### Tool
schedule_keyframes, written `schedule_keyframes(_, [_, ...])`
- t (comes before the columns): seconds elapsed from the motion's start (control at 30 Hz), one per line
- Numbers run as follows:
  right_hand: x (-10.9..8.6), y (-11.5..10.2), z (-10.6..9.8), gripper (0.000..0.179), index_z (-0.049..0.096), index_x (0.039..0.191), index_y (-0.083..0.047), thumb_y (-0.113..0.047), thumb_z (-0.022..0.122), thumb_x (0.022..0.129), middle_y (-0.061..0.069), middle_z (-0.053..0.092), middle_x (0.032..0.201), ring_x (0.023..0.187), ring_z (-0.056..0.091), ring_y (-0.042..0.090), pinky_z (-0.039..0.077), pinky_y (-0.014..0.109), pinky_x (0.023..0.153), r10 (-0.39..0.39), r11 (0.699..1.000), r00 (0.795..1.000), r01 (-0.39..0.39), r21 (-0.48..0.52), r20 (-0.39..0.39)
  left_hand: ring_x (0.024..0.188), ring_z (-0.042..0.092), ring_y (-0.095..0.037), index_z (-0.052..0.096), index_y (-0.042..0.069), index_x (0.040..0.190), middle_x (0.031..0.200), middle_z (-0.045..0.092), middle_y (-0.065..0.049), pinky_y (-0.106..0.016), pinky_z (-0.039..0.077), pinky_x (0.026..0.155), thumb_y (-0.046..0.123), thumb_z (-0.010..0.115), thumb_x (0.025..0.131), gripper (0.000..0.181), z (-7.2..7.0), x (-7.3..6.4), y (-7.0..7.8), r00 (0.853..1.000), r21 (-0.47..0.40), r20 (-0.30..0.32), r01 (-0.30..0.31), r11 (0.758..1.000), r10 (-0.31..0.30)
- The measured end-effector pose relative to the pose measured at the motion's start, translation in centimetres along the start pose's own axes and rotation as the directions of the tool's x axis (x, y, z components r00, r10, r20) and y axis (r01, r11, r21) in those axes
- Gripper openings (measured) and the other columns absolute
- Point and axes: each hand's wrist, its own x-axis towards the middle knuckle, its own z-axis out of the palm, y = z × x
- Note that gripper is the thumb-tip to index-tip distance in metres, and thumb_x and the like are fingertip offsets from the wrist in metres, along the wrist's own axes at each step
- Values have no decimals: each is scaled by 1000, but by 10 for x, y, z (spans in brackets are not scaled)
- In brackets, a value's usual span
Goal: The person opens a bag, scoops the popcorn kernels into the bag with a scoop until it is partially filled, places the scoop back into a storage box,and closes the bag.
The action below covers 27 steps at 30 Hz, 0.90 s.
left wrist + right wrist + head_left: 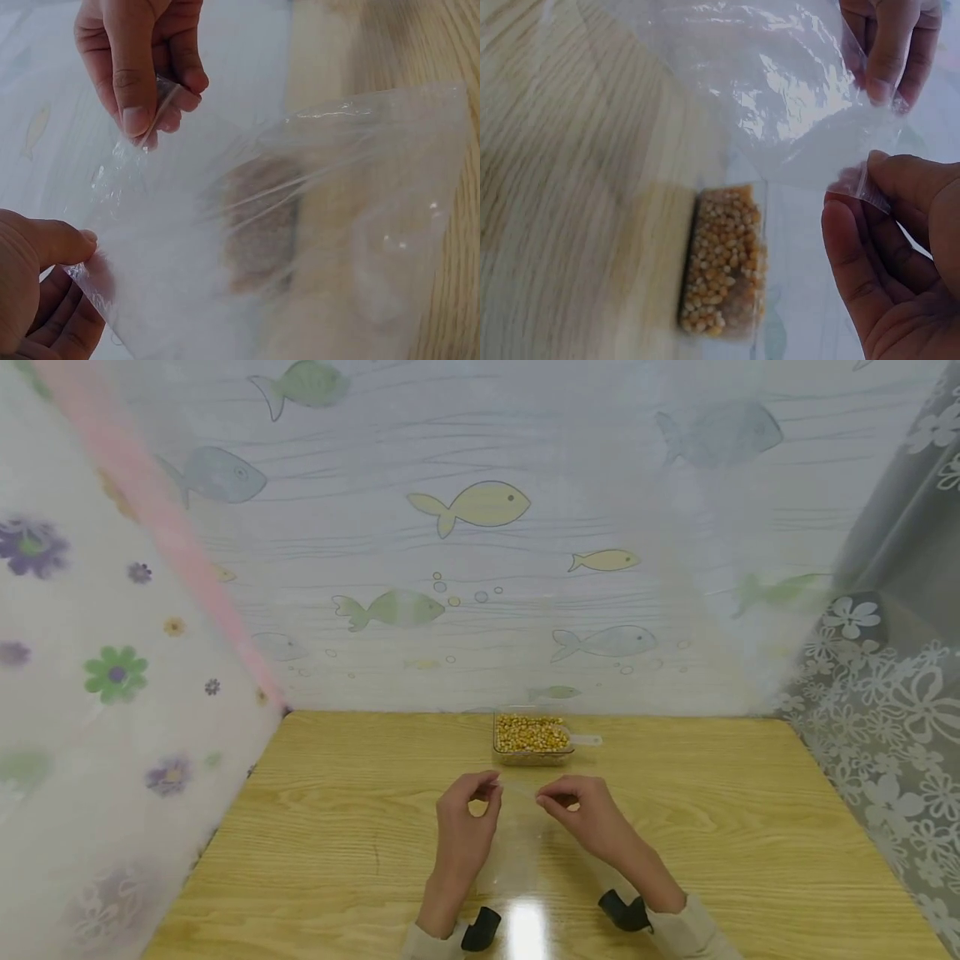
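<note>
A clear plastic bag [360,180] is stretched between the two hands, over the middle of the surface [337,827], on the person's side of the corn container. Its film is creased and shiny, and it spreads from the pinched top edge toward the person; whether its lower end touches the surface I cannot tell. A narrow ridged strip [873,193] shows at the edge by the right fingers (it looks like a zip closure).

The left hand [468,818] pinches one top corner of the bag, thumb against fingers with only the film between them. The right hand [592,814] does the same at the other corner, its fingers bent and the tips closed on the plastic. The two hands are near each other but apart.

Just beyond them stands the clear rectangular container [534,760], filled with yellow corn kernels [531,733]; the left wrist view shows it blurred through the film. A pale handle [587,740] sticks out over its right side.

Beige sleeves [690,935] cover the wrists, each with a curved black piece [624,910] beside it. Behind the surface hangs a pale fish-printed sheet [487,652], with a flowered sheet [116,710] at left and grey floral lace [900,710] at right.
</note>
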Motion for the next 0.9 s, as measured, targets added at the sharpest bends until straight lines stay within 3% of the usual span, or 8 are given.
schedule_keyframes(0.13, [0, -1, 4, 9, 78, 99, -3, -5, 71, 94, 6, 76, 92, 80, 71, 13, 59, 26, 70, 10, 1000, 999, -9, 14, -48, 77, 70, -19, 73, 1, 106, 89, 72, -10, -28, 59, 69, -11, 75, 84, 24, -1, -2, 0, 999, 12, -24, 26, 1000, -26])
schedule_keyframes(0.3, [0, 1, 9, 8, 79, 97, -5, -3, 74, 91, 6, 77, 88, 77, 73, 15, 59, 26, 69, 42, 999, 982, -41, 6, -182, 81, 69, -23, 73, 0, 106, 92, 71, -13, -34, 60, 71, -10, 75, 85, 23, 1, -1, 2, 996, 21, -58, 73, 997, -72])
schedule_keyframes(0.43, [0, 3, 12, 9, 80, 98, -5, -3, 74, 91, 5, 77, 87, 76, 72, 14, 59, 25, 69, 45, 999, 953, -44, 9, -298, 82, 68, -24, 73, -1, 107, 92, 71, -12, -37, 60, 71, -7, 72, 89, 19, 3, 3, 4, 991, 2, -90, 102, 995, -101])
schedule_keyframes(0.73, [2, 3, 22, 8, 79, 94, -3, 0, 75, 89, 9, 76, 84, 72, 72, 20, 56, 18, 67, -39, 998, 877, 55, 20, -479, 83, 68, -24, 74, -4, 104, 92, 71, -12, -38, 60, 72, -3, 71, 91, 13, 11, 14, 14, 982, -7, -137, 132, 991, -132])
schedule_keyframes(0.9, [5, -12, 24, 10, 77, 92, 4, 10, 74, 85, 15, 73, 80, 67, 70, 26, 54, 17, 64, -58, 997, 842, 77, 14, -537, 83, 68, -24, 74, -3, 104, 93, 71, -12, -40, 60, 72, 0, 69, 94, 12, 14, 17, 20, 979, -7, -135, 150, 989, -150])
